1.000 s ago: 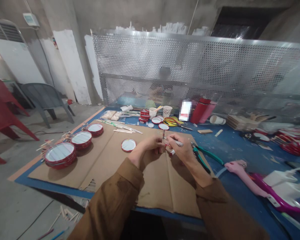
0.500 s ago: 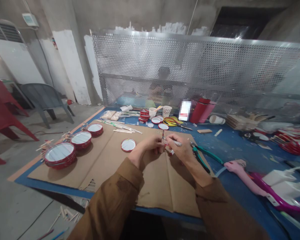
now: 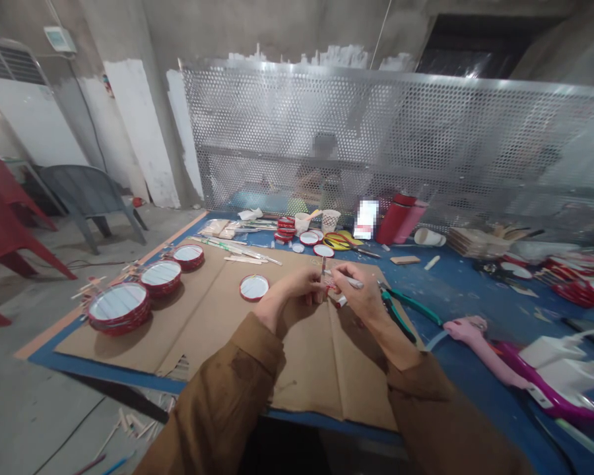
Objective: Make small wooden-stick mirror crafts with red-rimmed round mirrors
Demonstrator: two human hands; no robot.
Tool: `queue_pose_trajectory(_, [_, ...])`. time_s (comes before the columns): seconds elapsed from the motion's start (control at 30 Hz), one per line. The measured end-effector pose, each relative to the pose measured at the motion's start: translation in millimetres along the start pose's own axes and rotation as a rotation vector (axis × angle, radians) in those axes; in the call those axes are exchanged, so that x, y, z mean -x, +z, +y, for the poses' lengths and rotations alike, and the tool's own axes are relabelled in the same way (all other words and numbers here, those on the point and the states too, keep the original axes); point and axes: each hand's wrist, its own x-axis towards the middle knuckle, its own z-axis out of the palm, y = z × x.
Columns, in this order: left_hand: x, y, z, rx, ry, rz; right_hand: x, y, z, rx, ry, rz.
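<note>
My left hand (image 3: pixel 297 290) pinches a small upright stick-like piece (image 3: pixel 323 265) above the cardboard sheet (image 3: pixel 218 323). My right hand (image 3: pixel 359 293) holds a thin silver pen-like tool (image 3: pixel 349 282) lying across its fingers, its tip against that small piece. Both hands meet at the middle of the blue table (image 3: pixel 475 290). What lies between the fingers is mostly hidden. A small red-rimmed round lid (image 3: pixel 254 287) lies just left of my left hand.
Three larger red-rimmed round pieces (image 3: pixel 119 307) sit in a row on the cardboard's left. Green-handled pliers (image 3: pixel 400 310) lie right of my right hand, a pink tool (image 3: pixel 505 359) further right. Lids, cups and a red flask (image 3: pixel 400 218) line the perforated metal screen (image 3: pixel 376 145).
</note>
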Motion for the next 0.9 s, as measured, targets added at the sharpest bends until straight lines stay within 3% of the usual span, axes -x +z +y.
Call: queue_pose_trajectory(0.9, [1.9,0.2,3.4,0.007,-0.002,0.005,0.3,-1.7,-3.1,-0.01,0.018,0.033])
